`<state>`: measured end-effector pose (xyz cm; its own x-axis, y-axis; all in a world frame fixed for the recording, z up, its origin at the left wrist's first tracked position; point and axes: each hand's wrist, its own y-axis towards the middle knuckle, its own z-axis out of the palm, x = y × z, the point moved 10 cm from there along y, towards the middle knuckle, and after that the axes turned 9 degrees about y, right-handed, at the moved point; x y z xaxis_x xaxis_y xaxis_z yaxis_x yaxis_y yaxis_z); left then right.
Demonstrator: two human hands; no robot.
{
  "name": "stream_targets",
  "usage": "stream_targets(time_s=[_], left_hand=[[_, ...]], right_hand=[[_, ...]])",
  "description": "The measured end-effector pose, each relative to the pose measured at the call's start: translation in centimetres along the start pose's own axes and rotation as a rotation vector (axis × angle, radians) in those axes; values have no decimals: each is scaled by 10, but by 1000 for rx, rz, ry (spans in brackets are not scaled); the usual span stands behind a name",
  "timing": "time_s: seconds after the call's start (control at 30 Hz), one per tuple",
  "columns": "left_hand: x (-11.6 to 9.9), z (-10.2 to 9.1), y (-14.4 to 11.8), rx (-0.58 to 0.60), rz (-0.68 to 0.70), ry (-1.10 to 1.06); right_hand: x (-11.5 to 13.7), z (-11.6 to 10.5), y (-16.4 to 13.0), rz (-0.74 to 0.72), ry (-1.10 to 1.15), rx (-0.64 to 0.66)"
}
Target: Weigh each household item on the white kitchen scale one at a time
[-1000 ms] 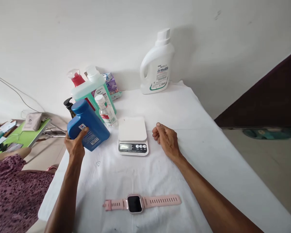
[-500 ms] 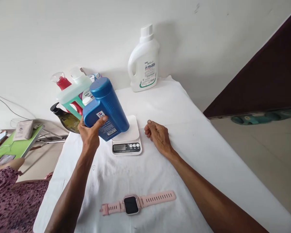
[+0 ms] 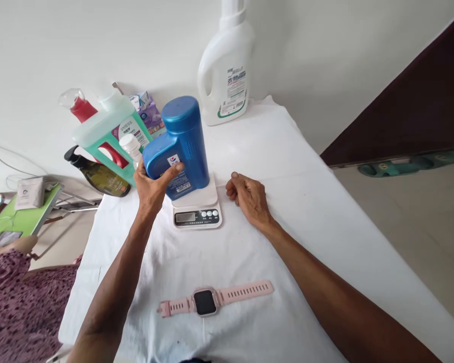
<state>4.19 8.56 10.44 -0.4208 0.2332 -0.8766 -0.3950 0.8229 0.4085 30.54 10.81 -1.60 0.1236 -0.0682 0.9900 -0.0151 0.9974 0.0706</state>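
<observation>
My left hand (image 3: pixel 151 189) grips a blue bottle (image 3: pixel 192 143) with a round screw cap, its thumb across the front below a small white label. The bottle is nearly upright over the platform of a white digital kitchen scale (image 3: pixel 196 218); I cannot tell whether its whole base rests there. The scale's display and several buttons face me. Right of the scale, my right hand (image 3: pixel 249 199) lies on the white cloth with its fingers curled in and nothing seen in them. A pink smartwatch (image 3: pixel 205 301) lies flat on the cloth nearer to me.
A large white detergent bottle (image 3: pixel 227 75) stands by the wall. On the left are a green bottle (image 3: pixel 123 123), a red bottle (image 3: pixel 83 109), a dark pump bottle (image 3: pixel 104 177) and a purple box (image 3: pixel 151 113). A person in patterned clothing (image 3: pixel 30 297) sits at the lower left.
My left hand has brought the blue bottle rightward over the scale and turned it more upright. My right hand stays curled beside the scale. The view has shifted slightly.
</observation>
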Motion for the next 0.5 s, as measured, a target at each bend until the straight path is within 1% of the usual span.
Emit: stream_targets(time_s=[0.07,0.13,0.2,0.27,0.3,0.37,0.43,0.5], left_hand=[[-3,1,-3,44,30,10],[-7,-3,-11,89,76,40],[-9,-11,-23,115,125,88],[-3,-23,-37,122,149,139],[5,-29,-43,116,139,163],[31,-44,-53,83,59,187],[65,-55,-58,57,-89,159],[94,-59,-61,58,-212,107]], right_hand=[[-2,0,0,-6,-2,-9],[-5,0,0,-4,-1,-15],[-6,0,0,-5,1,-16],[-5,0,-1,-16,-3,-13],[-5,0,-1,-24,-8,-12],[-5,0,-1,-36,-21,-14],[-5,0,0,-43,-34,-16],[-4,0,0,-45,-45,-20]])
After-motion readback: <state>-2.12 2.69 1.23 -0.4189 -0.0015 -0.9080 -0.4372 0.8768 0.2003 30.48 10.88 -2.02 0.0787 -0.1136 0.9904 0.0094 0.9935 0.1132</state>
